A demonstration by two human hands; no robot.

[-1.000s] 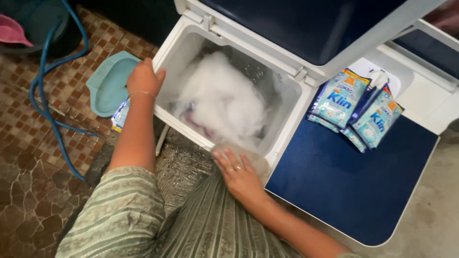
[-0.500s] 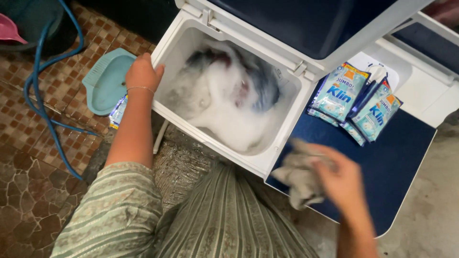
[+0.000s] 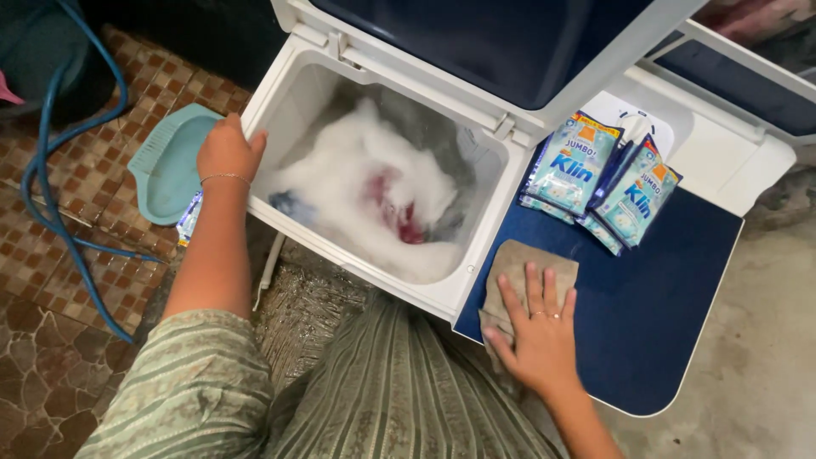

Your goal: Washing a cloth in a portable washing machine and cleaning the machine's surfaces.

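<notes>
My left hand [image 3: 226,151] grips the left rim of the open white washing tub [image 3: 289,72], which holds white foam [image 3: 348,183] with red and blue laundry showing through. My right hand [image 3: 538,330] lies flat, fingers spread, on a beige cloth [image 3: 520,269] pressed against the dark blue lid [image 3: 654,297] of the machine's right compartment, close to the tub's front right corner.
Several blue detergent sachets [image 3: 595,178] lie on the blue lid behind the cloth. The tub's raised lid [image 3: 476,42] stands at the back. A teal dustpan-like tray [image 3: 166,166] and a blue hose [image 3: 51,170] lie on the tiled floor at left. Concrete floor is at right.
My right hand carried the beige cloth from the tub's front rim to the right and now presses it flat on the blue lid. The laundry in the foam has turned. My left hand stays on the rim.
</notes>
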